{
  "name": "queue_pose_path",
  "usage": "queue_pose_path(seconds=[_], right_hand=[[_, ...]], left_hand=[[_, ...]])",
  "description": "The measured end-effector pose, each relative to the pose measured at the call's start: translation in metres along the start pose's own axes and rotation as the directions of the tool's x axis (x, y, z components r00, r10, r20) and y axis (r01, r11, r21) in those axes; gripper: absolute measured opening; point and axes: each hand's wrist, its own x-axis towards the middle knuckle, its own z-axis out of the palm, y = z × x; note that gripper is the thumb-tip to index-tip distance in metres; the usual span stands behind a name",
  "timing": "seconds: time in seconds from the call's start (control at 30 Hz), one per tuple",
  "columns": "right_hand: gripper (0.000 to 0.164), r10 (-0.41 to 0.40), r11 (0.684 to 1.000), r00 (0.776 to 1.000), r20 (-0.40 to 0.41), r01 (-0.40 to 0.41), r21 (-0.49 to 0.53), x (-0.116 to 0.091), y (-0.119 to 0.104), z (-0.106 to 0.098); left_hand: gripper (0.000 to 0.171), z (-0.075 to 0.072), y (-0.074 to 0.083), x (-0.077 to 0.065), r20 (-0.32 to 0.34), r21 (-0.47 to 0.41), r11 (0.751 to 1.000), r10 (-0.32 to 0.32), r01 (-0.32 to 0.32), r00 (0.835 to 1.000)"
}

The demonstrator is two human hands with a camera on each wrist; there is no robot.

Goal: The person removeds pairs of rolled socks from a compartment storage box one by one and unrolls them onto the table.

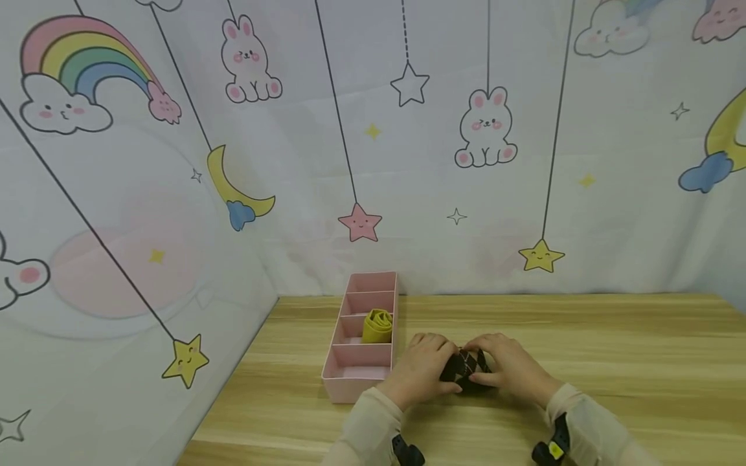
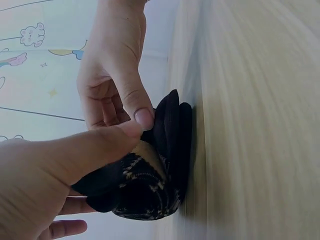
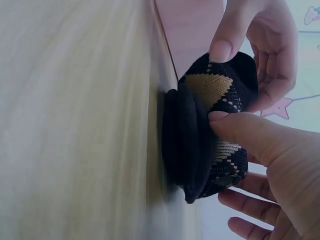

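Left hand (image 1: pixel 421 370) and right hand (image 1: pixel 515 370) hold a folded argyle sock (image 1: pixel 464 364) between them, thumbs on its near side; long axis apparently hand to hand. Pink divided box (image 1: pixel 357 391), containing a yellow roll (image 1: pixel 377 325), stands nearer the left hand. Surface: wood-grain desk (image 1: pixel 641 362). Behind: cartoon-printed backdrop (image 1: pixel 431 259).

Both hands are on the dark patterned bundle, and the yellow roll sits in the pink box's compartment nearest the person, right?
Not quite: the head view shows the yellow roll in the second compartment of the pink box, counting from the near end. The left hand and right hand are on the dark patterned bundle.
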Motion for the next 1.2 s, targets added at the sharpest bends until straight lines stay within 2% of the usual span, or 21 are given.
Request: queue_pose_path(seconds=[0.3,0.5,0.6,0.73,0.87,1.03,1.1,1.2], right_hand=[[0.039,-0.027,0.999,1.0,-0.011,0.027,-0.038,-0.001,-0.013,0.002],[0.038,0.007,0.994,1.0,-0.017,-0.009,-0.106,-0.002,-0.022,0.003],[0.038,0.034,0.989,0.999,-0.028,-0.038,-0.144,-0.002,-0.025,0.004],[0.04,0.043,0.984,0.998,-0.041,-0.05,-0.17,-0.002,-0.027,0.004],[0.04,0.033,0.983,0.998,-0.061,-0.044,-0.18,0.0,-0.027,0.004],[0.041,0.038,0.982,0.997,-0.073,-0.051,-0.184,0.003,-0.027,0.003],[0.041,0.045,0.981,0.996,-0.078,-0.059,-0.187,0.004,-0.027,0.002],[0.041,0.041,0.979,0.995,-0.093,-0.058,-0.194,0.005,-0.027,0.002]], left_hand=[[0.048,0.001,-0.003,-0.001,0.006,0.026,1.0,-0.005,0.005,1.0],[0.045,0.0,-0.004,-0.002,-0.008,-0.008,1.0,-0.012,0.012,1.0],[0.043,-0.002,-0.004,-0.004,-0.037,-0.04,0.999,-0.011,0.01,0.999],[0.042,-0.004,-0.004,-0.009,-0.112,-0.054,0.998,0.003,-0.009,0.994],[0.041,-0.004,-0.005,-0.016,-0.208,-0.025,0.999,0.031,-0.037,0.978],[0.034,0.0,-0.005,-0.023,-0.335,0.016,0.994,0.107,-0.108,0.936],[0.03,0.003,-0.004,-0.026,-0.356,0.017,0.99,0.136,-0.139,0.925],[0.028,0.006,-0.001,-0.03,-0.349,0.001,0.985,0.163,-0.174,0.923]])
